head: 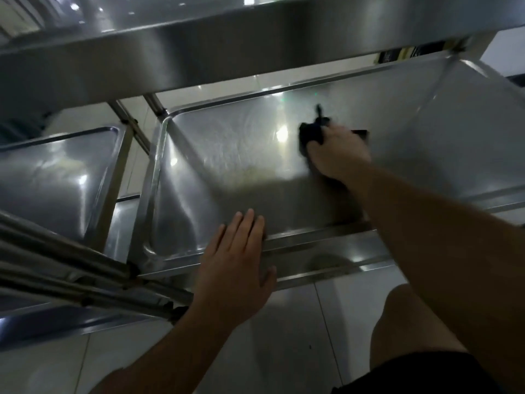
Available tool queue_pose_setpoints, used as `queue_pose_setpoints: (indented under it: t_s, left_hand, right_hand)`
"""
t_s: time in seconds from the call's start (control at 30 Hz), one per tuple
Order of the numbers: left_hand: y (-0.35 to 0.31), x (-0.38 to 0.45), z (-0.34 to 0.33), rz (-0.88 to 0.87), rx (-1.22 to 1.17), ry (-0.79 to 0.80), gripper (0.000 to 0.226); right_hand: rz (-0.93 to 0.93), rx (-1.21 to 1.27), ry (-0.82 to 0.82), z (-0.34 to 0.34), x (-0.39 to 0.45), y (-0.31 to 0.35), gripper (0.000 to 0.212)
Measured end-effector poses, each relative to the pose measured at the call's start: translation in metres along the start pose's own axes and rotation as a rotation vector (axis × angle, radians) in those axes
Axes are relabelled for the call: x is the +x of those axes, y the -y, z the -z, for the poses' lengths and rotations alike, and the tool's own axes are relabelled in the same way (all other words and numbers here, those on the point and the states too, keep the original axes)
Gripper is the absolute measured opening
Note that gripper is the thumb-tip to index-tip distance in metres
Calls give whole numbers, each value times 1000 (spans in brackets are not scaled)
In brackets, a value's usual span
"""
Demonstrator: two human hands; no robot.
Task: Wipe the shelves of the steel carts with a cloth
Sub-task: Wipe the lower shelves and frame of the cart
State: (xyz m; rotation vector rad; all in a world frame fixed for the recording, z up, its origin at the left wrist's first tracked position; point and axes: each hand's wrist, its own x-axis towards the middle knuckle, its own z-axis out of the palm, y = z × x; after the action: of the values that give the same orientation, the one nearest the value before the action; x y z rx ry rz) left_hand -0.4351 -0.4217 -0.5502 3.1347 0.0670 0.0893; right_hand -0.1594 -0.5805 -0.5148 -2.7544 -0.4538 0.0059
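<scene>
L to R: neighbouring cart's shelf (pixel 56 177) looks unwiped; left hand (pixel 235 268), fingers flat, braces the lower shelf (pixel 227 155) rim; right hand (pixel 338 155) presses bunched dark cloth (pixel 309 135) mid-shelf w/ smears left, so approx. partway done.

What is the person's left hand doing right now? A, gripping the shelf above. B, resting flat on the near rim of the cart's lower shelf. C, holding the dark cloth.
B: the left hand lies open on the lower shelf's near rim, while the right hand presses the dark cloth onto the shelf.
</scene>
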Motion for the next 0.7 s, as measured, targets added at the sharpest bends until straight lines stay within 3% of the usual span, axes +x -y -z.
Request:
queue_pose_setpoints:
  t_s: [0.13,0.2,0.27,0.4,0.5,0.6,0.7]
  left_hand:
    - [0,1,-2,-5,-1,-58,91]
    - [2,0,-2,-7,-20,-49,92]
    - [2,-1,-1,-7,-47,-33,93]
    - [-1,-2,2,-24,-74,-39,95]
    - [-2,0,2,-15,-85,-76,98]
    - [-1,2,1,-15,-95,-86,98]
    - [0,0,-2,-38,-85,-76,96]
  right_hand:
    - [406,63,86,-37,-24,82,53]
    - [628,141,196,-42,-49,80,57]
    - [723,214,221,-30,-64,51,56]
    - [314,186,130,2,-52,-29,61]
    - [9,44,74,8,-27,-36,55]
    - [-28,18,53,-5,-13,25,54]
    - [141,37,103,-31,-10,102,46]
